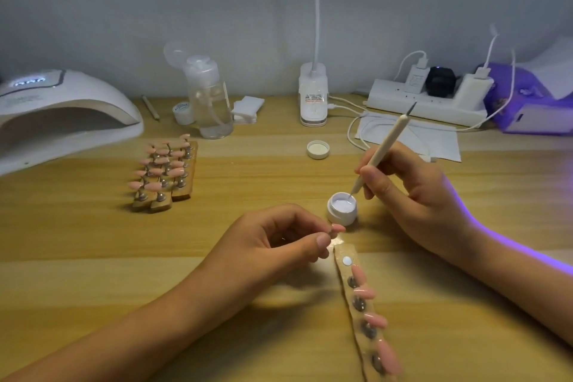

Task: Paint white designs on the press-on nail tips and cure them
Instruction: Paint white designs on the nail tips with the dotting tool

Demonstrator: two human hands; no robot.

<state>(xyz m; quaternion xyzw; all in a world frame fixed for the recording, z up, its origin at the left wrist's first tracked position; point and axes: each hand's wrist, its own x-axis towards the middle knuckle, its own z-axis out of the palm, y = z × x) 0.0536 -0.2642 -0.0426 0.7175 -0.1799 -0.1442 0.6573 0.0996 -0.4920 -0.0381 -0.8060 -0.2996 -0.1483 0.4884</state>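
My right hand (412, 192) grips a white dotting pen (383, 149), its fine tip dipped at the rim of a small open jar of white gel (342, 207). My left hand (273, 242) pinches one pink nail tip (338, 228) on its stand, just left of the jar. A wooden strip (356, 298) lies below, holding several pink tips on metal stands, with one bare magnet spot at its top end. More wooden strips with pink tips (164, 170) sit at mid-left. The white curing lamp (62, 115) stands at far left, its display lit.
The jar's lid (318, 149) lies behind the jar. At the back stand a clear pump bottle (210, 102), a small white pot (183, 113), cotton pads (248, 108), a desk lamp base (313, 96), a power strip (428, 102) with cables, a paper sheet (434, 139) and a purple device (533, 102).
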